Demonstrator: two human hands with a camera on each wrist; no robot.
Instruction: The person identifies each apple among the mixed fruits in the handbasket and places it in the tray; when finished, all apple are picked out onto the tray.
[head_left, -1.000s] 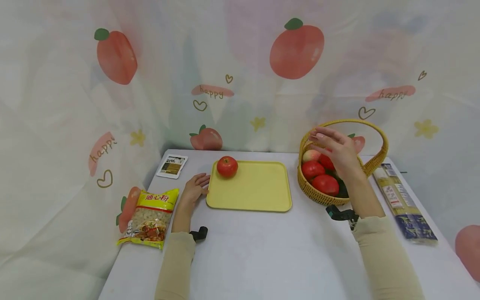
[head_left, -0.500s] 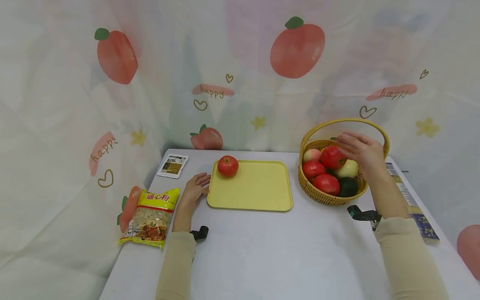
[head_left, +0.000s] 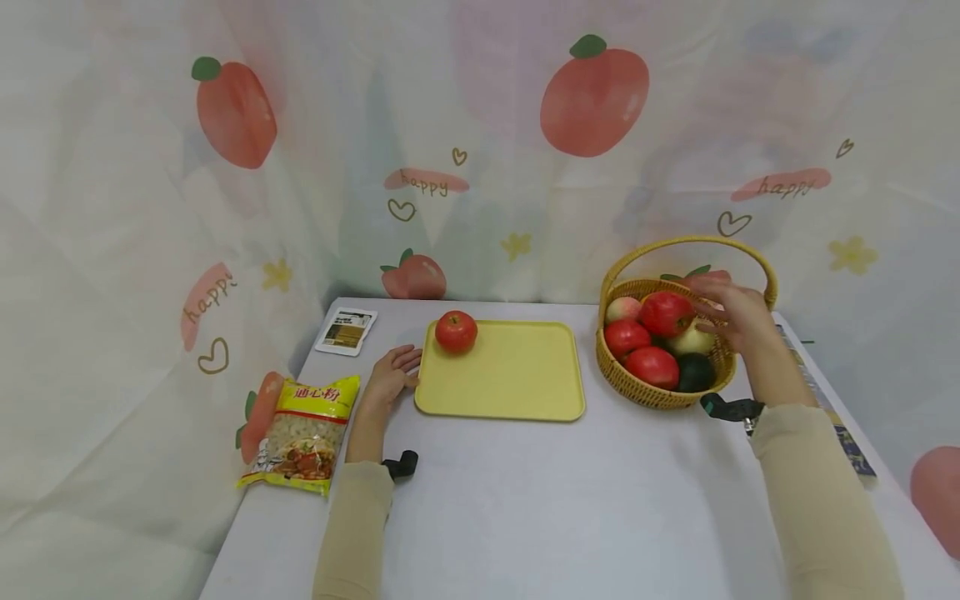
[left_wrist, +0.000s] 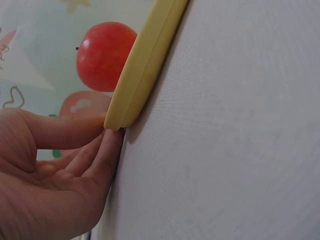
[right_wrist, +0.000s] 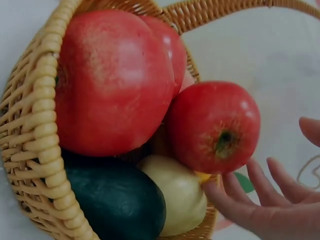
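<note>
On the left, my left hand (head_left: 388, 382) rests beside the yellow tray (head_left: 510, 375). Its thumb and fingertips touch the rim in the left wrist view. A red apple (head_left: 456, 332) sits in the tray's far left corner. My right hand (head_left: 735, 315) reaches over the right side of the wicker basket (head_left: 637, 392), fingers spread and loosely bent, holding nothing. In the right wrist view, its fingertips (right_wrist: 212, 190) are right at a red apple (right_wrist: 217, 127) and a pale yellow-green fruit (right_wrist: 177, 197). A dark green fruit (right_wrist: 112, 200) and larger red fruits (right_wrist: 112, 82) lie beside them.
A yellow bag of pasta (head_left: 303, 433) lies at the left, with a small white packet (head_left: 346, 332) behind it. Partly hidden by the right arm, a long package (head_left: 847, 446) lies along the table's right edge. The basket's tall handle (head_left: 690, 240) arches over the fruit.
My right hand has moved right across the basket, uncovering the fruit, then lowered a little toward its right side. My left hand, the tray and the apple on it stay put.
</note>
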